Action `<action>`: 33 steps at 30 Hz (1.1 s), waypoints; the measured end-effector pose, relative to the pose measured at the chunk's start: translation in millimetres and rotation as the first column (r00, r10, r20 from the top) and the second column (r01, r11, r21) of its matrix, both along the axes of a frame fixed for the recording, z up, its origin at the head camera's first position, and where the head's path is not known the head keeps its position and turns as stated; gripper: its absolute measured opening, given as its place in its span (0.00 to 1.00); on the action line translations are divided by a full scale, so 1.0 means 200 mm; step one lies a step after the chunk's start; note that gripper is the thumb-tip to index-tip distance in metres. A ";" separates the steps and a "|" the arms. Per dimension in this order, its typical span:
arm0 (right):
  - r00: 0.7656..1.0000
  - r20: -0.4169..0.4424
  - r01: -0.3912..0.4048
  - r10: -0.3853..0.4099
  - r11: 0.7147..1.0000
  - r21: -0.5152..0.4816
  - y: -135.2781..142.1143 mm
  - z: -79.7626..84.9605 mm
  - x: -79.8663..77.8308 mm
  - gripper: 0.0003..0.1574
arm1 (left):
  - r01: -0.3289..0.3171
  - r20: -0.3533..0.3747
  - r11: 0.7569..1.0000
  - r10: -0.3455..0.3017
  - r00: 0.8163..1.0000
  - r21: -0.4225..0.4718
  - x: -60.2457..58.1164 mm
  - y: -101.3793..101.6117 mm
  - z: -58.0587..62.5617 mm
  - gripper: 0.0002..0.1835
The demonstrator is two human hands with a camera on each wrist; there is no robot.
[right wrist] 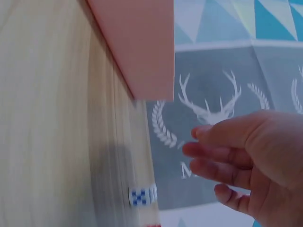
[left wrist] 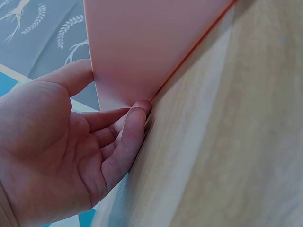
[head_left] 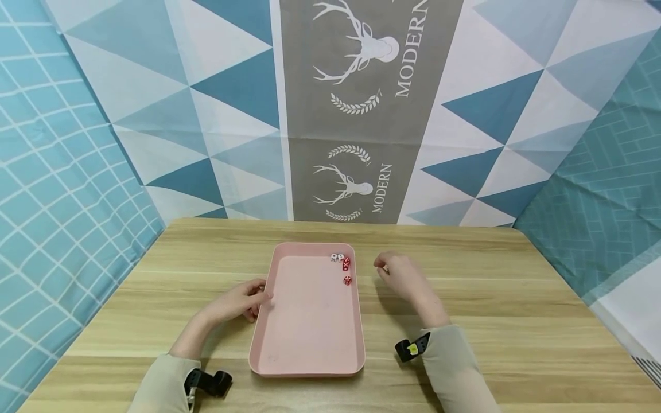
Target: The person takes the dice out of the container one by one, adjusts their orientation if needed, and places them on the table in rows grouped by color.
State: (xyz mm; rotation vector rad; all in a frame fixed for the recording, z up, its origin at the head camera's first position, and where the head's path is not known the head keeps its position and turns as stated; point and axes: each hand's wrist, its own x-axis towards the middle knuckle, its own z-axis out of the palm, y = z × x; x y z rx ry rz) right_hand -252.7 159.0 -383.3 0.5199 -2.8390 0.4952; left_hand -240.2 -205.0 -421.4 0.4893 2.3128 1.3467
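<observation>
Right of the left hand [head_left: 238, 301], by which its rim is gripped, a pink tray [head_left: 310, 327] is set on the counter [head_left: 516, 321]. Left of the relaxed, loosely curled right hand [head_left: 405, 277], red and white dice [head_left: 346, 266] are grouped inside the tray.

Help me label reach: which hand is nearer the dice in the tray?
Right. The right hand is just off the right side of the tray, near the dice; the left hand holds the opposite side, farther away.
</observation>
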 end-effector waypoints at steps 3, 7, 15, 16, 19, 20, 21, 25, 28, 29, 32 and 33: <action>0.999 -0.013 -0.039 0.039 0.999 -0.013 -0.05 0.00 0.00 0.07 | -0.003 0.003 1.000 0.003 1.000 -0.001 0.01 0.00 0.00 0.27; 0.997 -0.047 -0.060 0.059 0.998 -0.013 -0.12 0.01 -0.01 0.07 | -0.006 0.008 1.000 0.006 1.000 0.004 0.01 0.00 0.00 0.27; 0.981 -0.094 -0.162 0.168 0.985 0.066 -0.24 0.00 -0.03 0.07 | -0.010 0.008 1.000 0.010 1.000 0.003 0.01 0.00 0.01 0.26; 0.980 -0.089 -0.169 0.176 0.982 0.081 -0.25 -0.01 -0.03 0.07 | -0.011 0.008 1.000 0.011 1.000 0.004 0.01 0.00 0.01 0.26; 0.981 -0.075 -0.166 0.178 0.976 0.138 -0.26 -0.02 -0.04 0.06 | -0.015 0.010 1.000 0.014 1.000 0.009 0.01 0.00 0.01 0.25; 0.983 -0.067 -0.159 0.171 0.975 0.154 -0.27 -0.02 -0.04 0.06 | -0.015 0.011 1.000 0.015 1.000 0.010 0.01 0.00 0.01 0.25; 0.985 -0.055 -0.155 0.166 0.974 0.168 -0.27 -0.02 -0.04 0.07 | -0.015 0.009 1.000 0.015 1.000 0.013 0.01 0.01 0.01 0.25; 0.988 0.010 -0.155 0.156 0.964 0.215 -0.29 -0.03 -0.04 0.07 | -0.015 0.007 1.000 0.015 1.000 0.015 0.01 0.00 0.01 0.25; 0.987 0.046 -0.159 0.152 0.956 0.245 -0.30 -0.04 -0.04 0.07 | -0.010 0.003 1.000 0.010 1.000 0.009 0.02 0.00 0.01 0.25; 0.987 0.054 -0.161 0.152 0.955 0.249 -0.30 -0.04 -0.04 0.07 | -0.010 0.002 1.000 0.010 1.000 0.007 0.02 0.00 0.01 0.25; 0.987 0.050 -0.160 0.152 0.949 0.272 -0.30 -0.05 -0.05 0.06 | -0.008 -0.002 1.000 0.008 1.000 0.003 0.01 0.00 0.01 0.25; 0.987 0.045 -0.161 0.155 0.948 0.274 -0.30 -0.06 -0.05 0.05 | -0.009 -0.003 1.000 0.009 1.000 0.002 0.01 0.00 0.01 0.25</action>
